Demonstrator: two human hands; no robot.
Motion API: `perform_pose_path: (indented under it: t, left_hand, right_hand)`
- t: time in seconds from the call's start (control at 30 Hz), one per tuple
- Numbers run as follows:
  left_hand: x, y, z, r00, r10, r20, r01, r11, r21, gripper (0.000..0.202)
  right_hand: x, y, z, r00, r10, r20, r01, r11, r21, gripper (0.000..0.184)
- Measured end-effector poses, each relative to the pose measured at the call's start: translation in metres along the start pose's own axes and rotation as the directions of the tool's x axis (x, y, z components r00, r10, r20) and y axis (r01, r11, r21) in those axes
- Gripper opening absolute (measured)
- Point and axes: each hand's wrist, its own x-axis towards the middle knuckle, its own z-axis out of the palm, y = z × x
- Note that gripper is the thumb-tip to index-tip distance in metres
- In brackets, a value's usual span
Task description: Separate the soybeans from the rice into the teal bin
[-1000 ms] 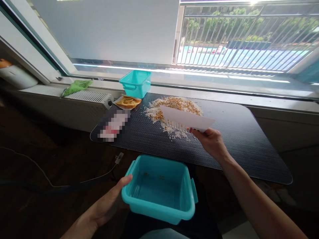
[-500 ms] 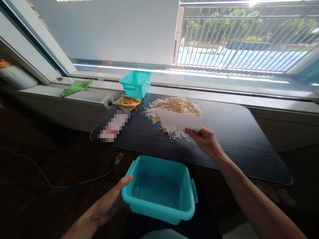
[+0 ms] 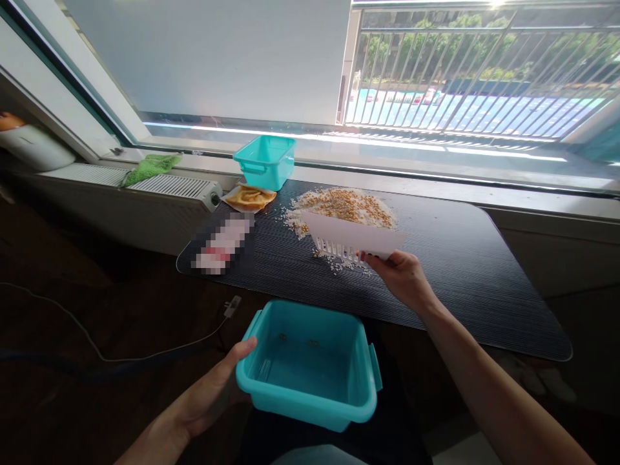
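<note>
Slotted sheet (image 3: 356,231) leftward, in right hand (image 3: 404,276)

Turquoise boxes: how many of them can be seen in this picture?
2. The near box is in front of the table, held by the left hand; the far box stands behind and left of the grain pile. I see no sign of hidden ones.
</note>
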Motion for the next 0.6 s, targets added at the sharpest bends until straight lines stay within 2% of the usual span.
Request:
perform_pose_path:
  t: [0.37,0.5,0.6]
  left_hand:
    - [-0.0019,0.0012,-0.0005,1.000,-0.007,-0.008,0.007,1.000,-0.003,0.074]
    - [-0.0019,0.0009,-0.0011,1.000,0.005,-0.014,-0.005,1.000,-0.006,0.070]
    - [-0.0026,0.0015,-0.0009,1.000,0.006,-0.010,-0.006,1.000,-0.005,0.067]
  right_hand:
    - [-0.0005,0.0027,0.0021,1.000,0.005,0.017,-0.005,1.000,-0.006,0.025]
    - [-0.0045,-0.0023,0.0012,0.998,-0.006,0.058,0.006,1.000,-0.005,0.025]
    - [-0.0094,-0.0065,-0.0030,0.999,-0.006,0.035,0.005,1.000,0.019,0.026]
